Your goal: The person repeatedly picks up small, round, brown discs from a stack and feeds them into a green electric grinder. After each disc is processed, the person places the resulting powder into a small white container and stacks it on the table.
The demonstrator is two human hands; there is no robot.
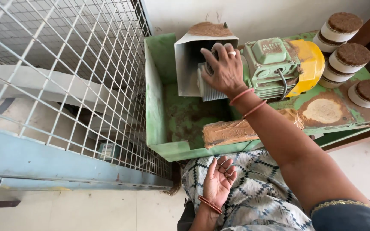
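Green-painted metal frames the scene as a person's right hand (224,68) reaches forward and presses, fingers spread, against a ribbed grey cylinder (209,87) at the mouth of a grey metal hopper (189,64) heaped with brown fibre. Just right of that hand sits a pale green electric motor (270,64) with a yellow end cover. The left hand (219,179) rests below, palm up, relaxed and holding nothing, in the lap on patterned cloth. A block wrapped in brown paper (236,130) lies under the right forearm on the green tray (159,107). Farther right stand white cups (343,38) packed with brown fibre. Wire mesh (65,77) rises well to the left of both hands. The work seems paused at the ribbed part; the next move likely calls for a firmer grip before turning or pulling it.
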